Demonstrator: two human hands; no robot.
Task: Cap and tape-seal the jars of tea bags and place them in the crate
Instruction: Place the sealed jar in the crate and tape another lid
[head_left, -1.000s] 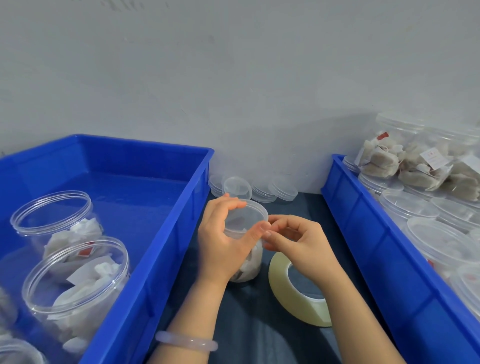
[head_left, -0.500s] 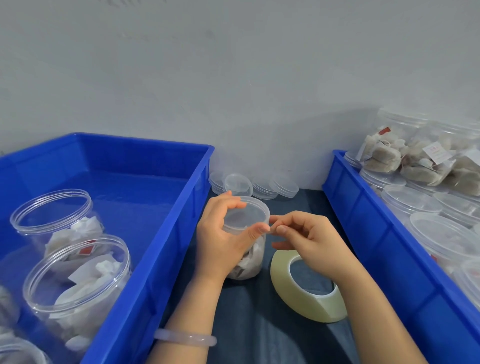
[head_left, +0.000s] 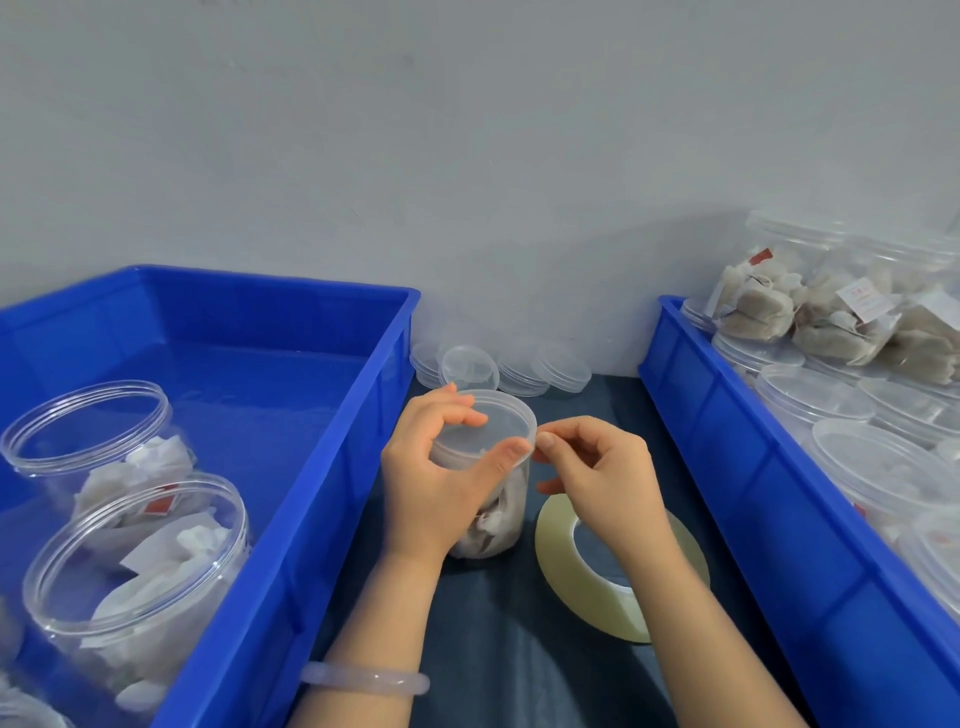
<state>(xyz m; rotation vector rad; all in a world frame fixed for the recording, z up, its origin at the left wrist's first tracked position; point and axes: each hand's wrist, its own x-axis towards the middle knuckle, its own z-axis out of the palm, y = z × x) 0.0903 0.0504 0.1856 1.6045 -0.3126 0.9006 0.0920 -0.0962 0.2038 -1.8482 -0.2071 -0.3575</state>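
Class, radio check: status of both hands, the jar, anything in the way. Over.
Left hand grips capped jar. Right hand pinched at lid rim, held thing unclear. Tape roll beside jar. Nothing blocking.

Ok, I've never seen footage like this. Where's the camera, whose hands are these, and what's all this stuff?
No machine: a person wears a camera on the head, looking down at their own hands. The left hand grips a jar of tea bags. The right hand pinches at the rim of its lid, whether on clear tape I cannot tell. A tape roll lies beside the jar. The left blue crate holds open jars, the right crate capped jars. Spare lids sit by the wall.
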